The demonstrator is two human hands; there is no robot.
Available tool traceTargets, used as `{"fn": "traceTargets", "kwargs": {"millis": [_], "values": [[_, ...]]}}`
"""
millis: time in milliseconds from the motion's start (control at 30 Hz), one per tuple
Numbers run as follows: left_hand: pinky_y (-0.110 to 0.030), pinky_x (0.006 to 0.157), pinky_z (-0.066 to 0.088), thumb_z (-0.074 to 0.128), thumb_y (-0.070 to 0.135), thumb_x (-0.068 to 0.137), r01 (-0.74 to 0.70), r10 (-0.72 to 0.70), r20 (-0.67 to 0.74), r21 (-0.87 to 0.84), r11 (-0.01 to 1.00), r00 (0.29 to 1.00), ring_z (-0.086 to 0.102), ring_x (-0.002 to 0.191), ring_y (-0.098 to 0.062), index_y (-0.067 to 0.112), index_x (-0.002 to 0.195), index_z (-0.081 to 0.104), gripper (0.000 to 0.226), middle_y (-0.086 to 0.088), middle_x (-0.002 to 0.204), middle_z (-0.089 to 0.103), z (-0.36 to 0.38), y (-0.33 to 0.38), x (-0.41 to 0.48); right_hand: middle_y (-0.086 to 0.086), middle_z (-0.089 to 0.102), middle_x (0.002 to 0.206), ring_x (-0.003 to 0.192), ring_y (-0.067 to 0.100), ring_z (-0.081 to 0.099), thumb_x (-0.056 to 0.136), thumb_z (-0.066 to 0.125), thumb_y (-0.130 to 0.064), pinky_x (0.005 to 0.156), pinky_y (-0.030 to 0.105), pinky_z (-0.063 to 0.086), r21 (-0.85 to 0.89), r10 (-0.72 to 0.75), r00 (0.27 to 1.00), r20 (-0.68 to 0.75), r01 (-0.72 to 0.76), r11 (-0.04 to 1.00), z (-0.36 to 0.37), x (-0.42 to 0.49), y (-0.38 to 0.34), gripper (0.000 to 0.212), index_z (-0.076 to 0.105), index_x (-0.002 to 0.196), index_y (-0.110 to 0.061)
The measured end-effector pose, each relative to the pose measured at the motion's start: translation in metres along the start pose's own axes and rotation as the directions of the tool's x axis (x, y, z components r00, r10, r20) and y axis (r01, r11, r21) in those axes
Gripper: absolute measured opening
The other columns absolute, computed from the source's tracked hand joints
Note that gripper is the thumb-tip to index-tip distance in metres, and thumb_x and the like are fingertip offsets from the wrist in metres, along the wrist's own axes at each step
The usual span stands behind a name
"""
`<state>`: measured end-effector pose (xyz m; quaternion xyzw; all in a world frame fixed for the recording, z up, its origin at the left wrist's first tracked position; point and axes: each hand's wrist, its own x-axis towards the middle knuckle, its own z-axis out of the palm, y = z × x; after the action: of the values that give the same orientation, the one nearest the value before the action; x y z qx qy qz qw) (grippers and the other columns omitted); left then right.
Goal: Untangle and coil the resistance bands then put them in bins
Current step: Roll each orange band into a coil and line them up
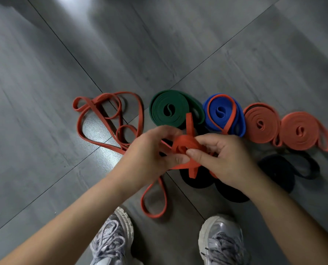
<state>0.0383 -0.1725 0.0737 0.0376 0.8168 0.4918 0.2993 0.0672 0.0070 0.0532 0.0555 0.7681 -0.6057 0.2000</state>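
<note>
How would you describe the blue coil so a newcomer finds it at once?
On the grey floor lies a row of coils. The blue coil sits between the green coil and an orange coil. It alone is blue, with an orange loop lying across it.

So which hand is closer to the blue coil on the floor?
Right. The right hand sits just below the blue coil; the left hand is further off, down and to its left. Both grip an orange band.
</note>
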Motion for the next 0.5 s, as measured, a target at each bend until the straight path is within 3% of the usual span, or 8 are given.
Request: {"fn": "traceTargets", "kwargs": {"millis": [33, 67, 167, 267, 333, 400, 500], "values": [[-0.007, 0.070, 0.045, 0.078, 0.036, 0.070, -0.086, 0.091, -0.007, 0.251, 0.964, 0.996, 0.058, 0.074, 0.005, 0.032, 0.104, 0.063, 0.037, 0.022, 0.087, 0.058, -0.004, 0.000, 0.001, 0.002, 0.069, 0.075, 0.070, 0.017, 0.065, 0.080, 0.073, -0.015, 0.067, 0.037, 0.053, -0.100, -0.009, 1.000, 0.025, 0.011, 0.995, -0.001, 0.000, 0.002, 0.009, 0.073, 0.087, -0.022], [-0.006, 0.068, 0.041, 0.078, 0.036, 0.071, -0.154, 0.164, 0.010, 0.395, 0.906, 0.986, 0.055, 0.073, 0.006, 0.032, 0.106, 0.065, 0.038, 0.024, 0.082, 0.053, -0.007, 0.002, 0.003, -0.004, 0.066, 0.074, 0.069, 0.010, 0.063, 0.080, 0.074, -0.016, 0.066, 0.031, 0.051, -0.183, -0.027, 0.999, 0.047, 0.035, 0.982, -0.001, 0.000, 0.003, 0.009, 0.074, 0.088, -0.020], [-0.016, 0.063, 0.043, 0.077, 0.027, 0.074, -0.244, 0.219, 0.108, 0.485, 0.840, 0.970, 0.057, 0.067, -0.003, 0.023, 0.091, 0.071, 0.019, 0.022, 0.068, 0.049, -0.010, 0.006, 0.007, -0.012, 0.059, 0.071, 0.070, 0.002, 0.058, 0.077, 0.076, -0.018, 0.063, 0.016, 0.044, -0.290, -0.060, 0.996, 0.066, 0.076, 0.954, 0.000, 0.001, 0.000, 0.012, 0.075, 0.089, -0.018], [-0.005, 0.062, 0.038, 0.077, 0.024, 0.075, -0.166, 0.161, 0.044, 0.382, 0.909, 0.986, 0.055, 0.067, 0.009, 0.028, 0.085, 0.071, 0.013, 0.025, 0.063, 0.054, -0.009, 0.001, 0.009, -0.018, 0.064, 0.073, 0.070, -0.005, 0.060, 0.074, 0.079, -0.017, 0.066, 0.010, 0.044, -0.246, -0.053, 0.998, 0.036, 0.060, 0.968, -0.007, 0.002, -0.001, 0.020, 0.074, 0.092, -0.022], [-0.005, 0.062, 0.040, 0.077, 0.023, 0.075, -0.110, 0.116, -0.002, 0.309, 0.945, 0.993, 0.057, 0.065, 0.010, 0.038, 0.077, 0.066, 0.019, 0.022, 0.062, 0.060, -0.008, -0.003, 0.006, -0.015, 0.068, 0.079, 0.071, -0.004, 0.062, 0.071, 0.080, -0.021, 0.070, 0.014, 0.048, -0.248, -0.014, 0.999, 0.045, 0.025, 0.968, -0.013, 0.004, -0.002, 0.027, 0.073, 0.096, -0.027], [-0.008, 0.063, 0.045, 0.077, 0.022, 0.076, -0.068, 0.078, -0.035, 0.222, 0.973, 0.996, 0.062, 0.065, 0.007, 0.045, 0.070, 0.061, 0.029, 0.020, 0.069, 0.066, -0.007, -0.006, 0.002, -0.011, 0.067, 0.078, 0.071, 0.000, 0.061, 0.070, 0.079, -0.025, 0.069, 0.023, 0.050, -0.317, -0.016, 0.996, 0.086, 0.042, 0.947, -0.018, 0.007, 0.000, 0.021, 0.072, 0.088, -0.033], [-0.019, 0.069, 0.055, 0.073, 0.022, 0.072, -0.011, 0.002, -0.049, -0.180, 0.984, 0.999, 0.070, 0.071, -0.007, 0.032, 0.076, 0.071, 0.011, 0.009, 0.076, 0.073, -0.008, -0.003, -0.003, -0.013, 0.069, 0.080, 0.077, 0.001, 0.063, 0.070, 0.075, -0.037, 0.075, 0.030, 0.051, -0.328, 0.009, 0.995, 0.104, 0.026, 0.944, -0.020, 0.009, 0.002, 0.011, 0.070, 0.080, -0.039]]}}
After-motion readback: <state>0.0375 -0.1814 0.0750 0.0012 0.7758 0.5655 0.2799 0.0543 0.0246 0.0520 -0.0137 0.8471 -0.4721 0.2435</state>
